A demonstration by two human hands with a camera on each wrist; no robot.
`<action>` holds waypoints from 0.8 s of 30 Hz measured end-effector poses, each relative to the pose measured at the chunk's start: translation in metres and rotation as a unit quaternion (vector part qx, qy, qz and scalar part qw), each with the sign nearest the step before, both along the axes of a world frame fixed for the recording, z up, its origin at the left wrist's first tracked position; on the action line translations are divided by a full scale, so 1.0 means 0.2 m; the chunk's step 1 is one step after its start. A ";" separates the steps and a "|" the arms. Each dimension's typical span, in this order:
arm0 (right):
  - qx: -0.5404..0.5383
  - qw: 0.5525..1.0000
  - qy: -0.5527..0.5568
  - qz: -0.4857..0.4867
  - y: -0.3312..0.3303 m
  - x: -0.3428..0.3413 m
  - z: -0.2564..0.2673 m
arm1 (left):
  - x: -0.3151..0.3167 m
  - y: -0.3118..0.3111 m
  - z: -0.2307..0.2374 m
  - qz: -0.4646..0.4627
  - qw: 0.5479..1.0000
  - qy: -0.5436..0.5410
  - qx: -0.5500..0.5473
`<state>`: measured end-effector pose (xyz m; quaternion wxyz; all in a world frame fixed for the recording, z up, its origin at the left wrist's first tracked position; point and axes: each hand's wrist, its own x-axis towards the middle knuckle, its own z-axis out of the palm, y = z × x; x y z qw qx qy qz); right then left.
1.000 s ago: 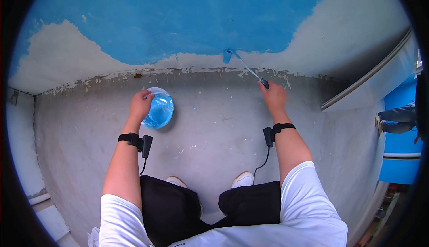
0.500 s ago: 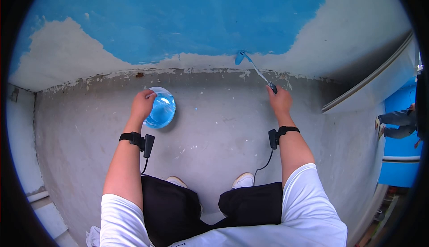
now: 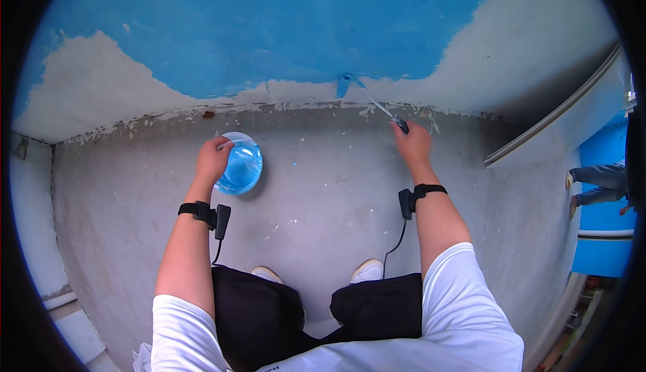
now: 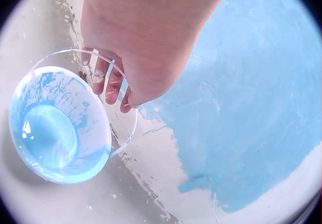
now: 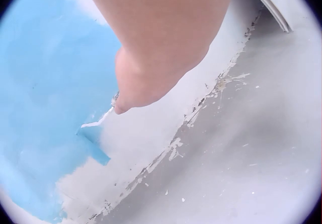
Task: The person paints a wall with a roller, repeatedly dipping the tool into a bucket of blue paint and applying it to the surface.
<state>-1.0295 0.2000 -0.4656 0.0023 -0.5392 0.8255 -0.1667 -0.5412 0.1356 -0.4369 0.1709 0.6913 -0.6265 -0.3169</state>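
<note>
My left hand (image 3: 214, 158) grips the thin bail handle of a white bucket (image 4: 103, 118) that hangs below it. Light blue paint (image 4: 53, 133) pools at the bottom of the bucket and streaks its inner wall. In my right hand (image 3: 413, 144) is the dark grip of a paint roller (image 3: 402, 125). Its wire frame reaches forward to a small blue roller sleeve (image 5: 94, 146), which lies against the wall (image 3: 296, 90) at the lower border of the blue paint. Most of the right fingers are hidden behind the hand in the right wrist view.
Bare wall shows at both sides and along the bottom of the blue area (image 3: 282, 22). A grey floor (image 3: 316, 190) with paint specks meets it at a rough edge. A pale curved panel (image 3: 558, 113) stands at right. Farther right, another person's legs (image 3: 602, 183) are visible.
The roller and right hand shift right along the blue border, then return left to about where they were. The left hand and bucket stay nearly still.
</note>
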 end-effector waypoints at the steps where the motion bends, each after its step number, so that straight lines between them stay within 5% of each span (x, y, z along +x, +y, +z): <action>1: -0.033 0.999 -0.016 -0.013 0.03 -0.03 -0.02 | 0.00 0.00 0.00 0.004 1.000 -0.001 0.002; 7: 0.038 0.996 -0.001 -0.082 0.16 -0.18 -0.04 | 0.01 0.00 -0.01 -0.007 1.000 -0.005 -0.015; 24: -0.004 1.000 -0.003 -0.030 0.05 -0.06 -0.02 | 0.02 -0.01 -0.04 -0.003 1.000 0.015 -0.006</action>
